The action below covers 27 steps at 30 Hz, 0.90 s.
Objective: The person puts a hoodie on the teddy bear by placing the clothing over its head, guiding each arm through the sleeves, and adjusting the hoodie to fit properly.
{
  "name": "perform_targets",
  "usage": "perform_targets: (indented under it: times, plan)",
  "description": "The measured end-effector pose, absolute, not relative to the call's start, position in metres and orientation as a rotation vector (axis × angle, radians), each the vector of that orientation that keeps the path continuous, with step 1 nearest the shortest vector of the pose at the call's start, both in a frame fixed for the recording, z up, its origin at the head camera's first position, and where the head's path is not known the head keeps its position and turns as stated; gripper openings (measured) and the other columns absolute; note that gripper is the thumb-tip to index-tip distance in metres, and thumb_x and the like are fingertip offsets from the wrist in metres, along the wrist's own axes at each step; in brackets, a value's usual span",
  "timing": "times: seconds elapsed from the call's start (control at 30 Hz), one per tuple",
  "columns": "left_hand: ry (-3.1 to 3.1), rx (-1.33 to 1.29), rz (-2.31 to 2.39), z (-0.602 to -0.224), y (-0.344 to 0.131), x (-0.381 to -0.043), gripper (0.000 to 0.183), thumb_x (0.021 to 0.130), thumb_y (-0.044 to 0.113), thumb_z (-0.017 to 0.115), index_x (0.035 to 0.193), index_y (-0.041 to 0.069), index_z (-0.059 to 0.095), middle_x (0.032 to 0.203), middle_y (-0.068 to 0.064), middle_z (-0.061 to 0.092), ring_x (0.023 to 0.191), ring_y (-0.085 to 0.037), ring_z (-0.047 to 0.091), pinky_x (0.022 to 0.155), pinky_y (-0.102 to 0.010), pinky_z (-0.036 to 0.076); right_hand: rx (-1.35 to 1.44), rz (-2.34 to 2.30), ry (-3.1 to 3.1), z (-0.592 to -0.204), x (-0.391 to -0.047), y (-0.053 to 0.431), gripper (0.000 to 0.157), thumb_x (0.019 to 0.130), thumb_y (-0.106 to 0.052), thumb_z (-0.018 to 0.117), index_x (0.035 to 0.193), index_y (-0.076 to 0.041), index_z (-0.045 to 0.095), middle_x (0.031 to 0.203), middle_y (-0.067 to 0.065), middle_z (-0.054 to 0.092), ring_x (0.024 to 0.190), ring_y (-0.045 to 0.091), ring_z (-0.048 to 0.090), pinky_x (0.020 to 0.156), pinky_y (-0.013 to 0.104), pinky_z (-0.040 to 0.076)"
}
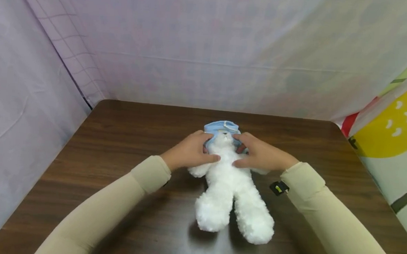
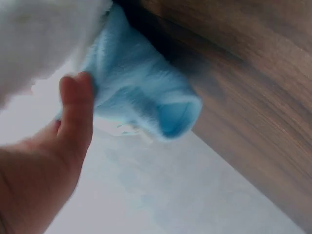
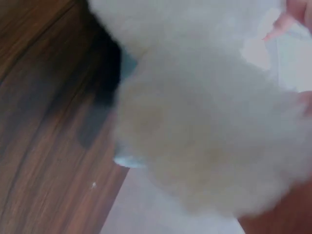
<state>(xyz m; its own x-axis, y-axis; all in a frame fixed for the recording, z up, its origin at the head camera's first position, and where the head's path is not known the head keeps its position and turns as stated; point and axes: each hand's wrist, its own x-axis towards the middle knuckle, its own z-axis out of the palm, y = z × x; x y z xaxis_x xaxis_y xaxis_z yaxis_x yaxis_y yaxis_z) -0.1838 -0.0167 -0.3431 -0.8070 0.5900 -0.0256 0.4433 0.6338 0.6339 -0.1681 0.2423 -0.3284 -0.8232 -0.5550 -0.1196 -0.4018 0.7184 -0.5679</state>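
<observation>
A fluffy white plush toy (image 1: 227,170) lies on its back with its legs toward me, its head away from me. A light blue cloth cap (image 1: 220,126) covers its head; the left wrist view shows the cap's (image 2: 141,73) open, folded edge. My left hand (image 1: 193,151) grips the toy at one side of the head and chest, thumb on the white fur. From the other side my right hand (image 1: 262,152) holds it likewise, thumb at the chest. White fur (image 3: 195,117) fills most of the right wrist view, hiding much of that hand.
A dark brown wooden table (image 1: 127,127) lies under the toy. Behind it hangs a pale patterned curtain (image 1: 207,46), with a white cloth (image 1: 28,106) at the left. A cloth with a yellow print (image 1: 393,125) hangs at the right edge.
</observation>
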Motion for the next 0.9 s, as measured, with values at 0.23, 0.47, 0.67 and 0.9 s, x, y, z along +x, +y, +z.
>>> perform_targets:
  times: [0.23,0.47,0.67,0.9]
  plan:
    - [2.548,0.917,0.813,-0.345,-0.014,-0.175,0.111,0.082,0.053,0.076,0.159,0.008,0.011,0.156,-0.017,0.022,0.129,-0.026,0.046,0.102,-0.038,0.043,-0.735,-0.74,2.673,-0.335,-0.167,0.244,0.095,0.087,-0.039,0.077,0.155,-0.004,0.022,0.129,0.01,0.044,0.11,0.022,0.054,0.089,0.042,0.048]
    - [2.676,0.924,0.811,-0.35,-0.014,-0.185,0.106,0.082,0.048,0.079,0.158,0.006,0.018,0.153,-0.016,0.026,0.124,-0.026,0.049,0.098,-0.038,0.046,-0.749,-0.594,2.811,-0.334,-0.176,0.233,0.091,0.089,-0.04,0.075,0.154,-0.002,0.024,0.147,0.02,0.033,0.125,0.031,0.05,0.098,0.05,0.045]
    - [2.765,0.959,0.782,-0.354,-0.011,-0.194,0.098,0.084,0.044,0.079,0.156,0.002,0.025,0.148,-0.016,0.033,0.125,-0.027,0.05,0.101,-0.038,0.044,-0.774,-0.517,2.921,-0.34,-0.182,0.225,0.079,0.092,-0.03,0.073,0.15,0.001,0.029,0.147,0.025,0.033,0.131,0.041,0.044,0.1,0.053,0.043]
    - [2.831,0.961,0.651,-0.355,-0.003,-0.196,0.075,0.089,0.041,0.075,0.145,0.002,0.044,0.142,-0.015,0.044,0.129,-0.028,0.047,0.105,-0.038,0.041,-0.81,-0.519,3.026,-0.35,-0.177,0.223,0.054,0.094,-0.019,0.07,0.136,0.0,0.042,0.13,0.019,0.05,0.111,0.031,0.059,0.088,0.046,0.05]
